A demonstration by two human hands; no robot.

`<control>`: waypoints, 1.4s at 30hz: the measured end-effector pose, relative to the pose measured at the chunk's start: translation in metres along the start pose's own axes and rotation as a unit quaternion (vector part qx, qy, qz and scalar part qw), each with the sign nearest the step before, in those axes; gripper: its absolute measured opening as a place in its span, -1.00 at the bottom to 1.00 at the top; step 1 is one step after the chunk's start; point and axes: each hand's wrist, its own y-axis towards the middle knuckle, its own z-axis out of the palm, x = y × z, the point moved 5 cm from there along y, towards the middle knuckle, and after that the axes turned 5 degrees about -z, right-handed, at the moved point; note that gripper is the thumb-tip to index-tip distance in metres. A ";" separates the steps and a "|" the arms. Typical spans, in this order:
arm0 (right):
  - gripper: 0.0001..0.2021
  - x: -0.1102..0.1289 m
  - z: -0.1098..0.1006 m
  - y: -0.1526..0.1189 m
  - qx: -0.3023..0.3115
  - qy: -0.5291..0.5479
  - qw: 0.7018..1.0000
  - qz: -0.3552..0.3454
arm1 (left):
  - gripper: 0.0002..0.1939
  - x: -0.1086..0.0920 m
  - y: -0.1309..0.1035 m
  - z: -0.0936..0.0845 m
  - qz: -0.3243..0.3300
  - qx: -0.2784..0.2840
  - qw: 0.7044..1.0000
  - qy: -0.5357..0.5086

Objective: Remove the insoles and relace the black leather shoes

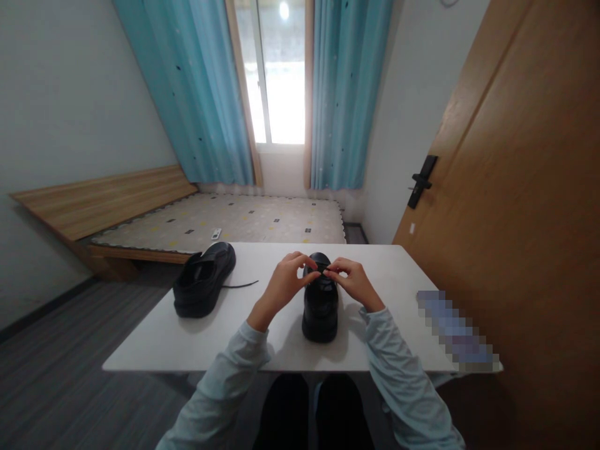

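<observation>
A black lace-up shoe (320,312) stands upright on the white table (262,340), its heel towards me and its toe pointing away. Over its lacing, my left hand (293,275) reaches in from the left, thumb and fingers closed in a pinch. From the other side my right hand (349,278) pinches at the same spot, and the two sets of fingertips nearly meet. Both appear to grip the dark shoelace, though it is too small to see clearly. A second black shoe (201,287) sits at the table's left, a loose lace (241,285) trailing from it.
A blurred-out flat item (457,328) lies along the table's right edge. Beyond the table is a bed (253,215) with a small white remote (216,234) on it. A wooden door (510,206) with a black handle (422,181) stands close on the right.
</observation>
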 end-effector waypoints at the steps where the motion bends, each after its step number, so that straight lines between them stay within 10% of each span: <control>1: -0.77 -0.002 -0.001 0.000 -0.005 0.009 1.000 0.011 | -0.89 0.001 0.000 0.003 0.005 0.017 1.000 0.020; 8: -0.68 -0.010 -0.002 0.000 -0.032 0.059 0.995 0.067 | -0.77 -0.005 -0.003 0.028 0.049 0.150 0.958 0.240; 15: -0.66 -0.015 -0.001 -0.001 -0.044 0.094 0.990 0.100 | -0.88 -0.014 0.000 0.038 0.044 0.162 0.935 0.311; 27: -0.62 -0.029 0.006 -0.002 -0.116 0.109 0.976 0.149 | -0.97 0.008 0.008 0.019 0.005 0.082 0.997 0.014; 34: -0.56 -0.013 0.006 0.000 -0.090 0.163 0.976 0.115 | -0.92 0.031 0.013 0.033 -0.100 0.068 0.972 -0.203; 42: -0.63 -0.025 0.009 -0.002 -0.127 0.201 0.954 0.182 | -0.81 0.031 0.013 0.028 -0.167 0.025 0.979 -0.119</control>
